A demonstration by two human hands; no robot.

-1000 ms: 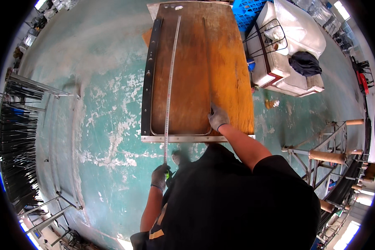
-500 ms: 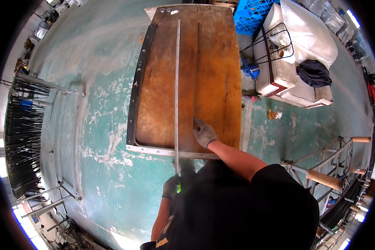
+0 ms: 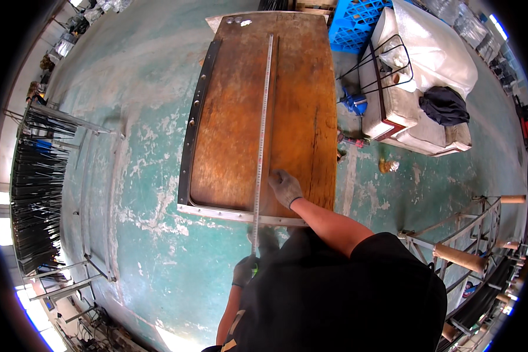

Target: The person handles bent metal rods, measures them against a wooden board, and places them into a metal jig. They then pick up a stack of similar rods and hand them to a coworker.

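My gloved left hand [image 3: 243, 271] is closed around a tape measure, with a bit of its green case [image 3: 255, 270] showing, below the near edge of the worktable. From it the long pale tape blade [image 3: 261, 135] runs out over the brown table top [image 3: 229, 141] toward the far end. My gloved right hand [image 3: 286, 189] rests over the near part of the table, its fingers closed on the near end of a thin dark rod [image 3: 274, 94]. This rod lies lengthwise, just right of the blade and close to it at the far end.
A dark metal angle strip [image 3: 195, 120] with holes lines the table's left side, and a light strip [image 3: 234, 215] its near edge. Rightward are a blue vise [image 3: 354, 103], a blue crate [image 3: 358, 26] and a worn sofa [image 3: 396, 105]. Racks stand left [image 3: 41, 188] and right [image 3: 446, 234].
The tape blade has swung right, now lying close beside the dark rod. My left hand has shifted slightly right and down; my right hand has moved slightly left and nearer.
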